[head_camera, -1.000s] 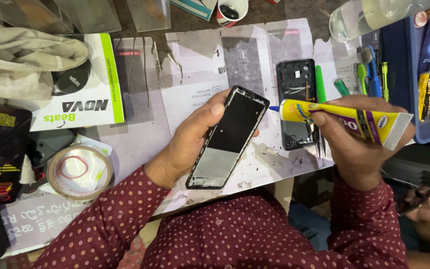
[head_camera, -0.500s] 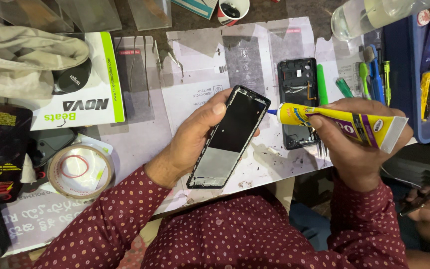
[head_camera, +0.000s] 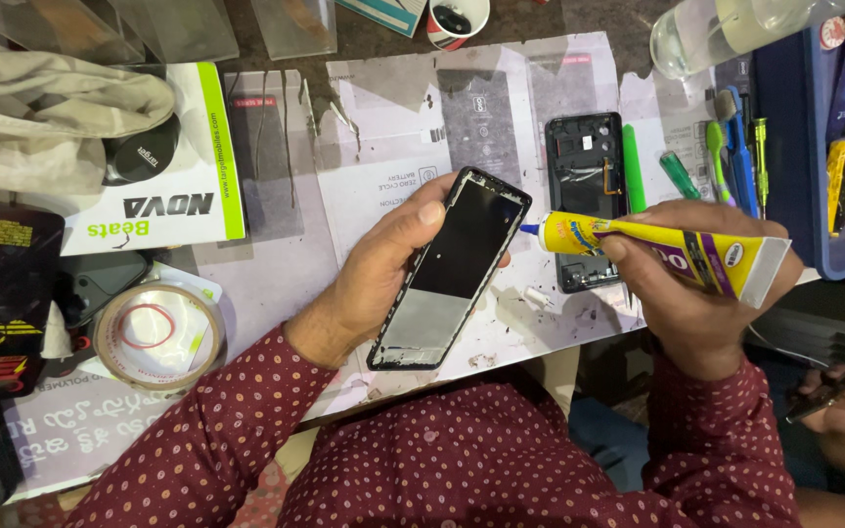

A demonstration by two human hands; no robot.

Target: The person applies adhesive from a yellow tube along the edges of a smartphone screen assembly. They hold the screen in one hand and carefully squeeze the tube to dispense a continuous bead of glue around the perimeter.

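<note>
— Yellow glue tube (head_camera: 672, 249), is that what the right hand (head_camera: 706, 284) is gripping?

— Yes, the fingers are wrapping round the tube's middle and clamping on it, and the blue nozzle is pointing left, touching or almost touching the upper right edge of the phone frame (head_camera: 452, 266).

— And who is holding the frame?

— The left hand (head_camera: 388, 269) is closing on it from the left side, thumb lying across the top corner, fingers underneath. The frame is tilting, its top end leaning away to the right, and it is hovering above the paper sheet (head_camera: 393, 156) covering the tabletop (head_camera: 540, 29).

— What is sitting just behind the nozzle?

— A black phone body (head_camera: 584, 200) is lying flat on the paper, its insides showing, partly hidden by the tube. Just to its right a green pry tool (head_camera: 633, 181) is lying, then a row of screwdrivers (head_camera: 735, 161) beside a blue tray (head_camera: 833, 147).

— Further out on the left?

— A roll of clear tape (head_camera: 158, 332) is resting near the left forearm, and above it a white and green box (head_camera: 163, 166) is lying under a beige cloth (head_camera: 51, 122). At the far edge a small paper cup (head_camera: 459, 20) and a clear bottle (head_camera: 735, 29) are standing or lying; the bottle is lying on its side.
</note>
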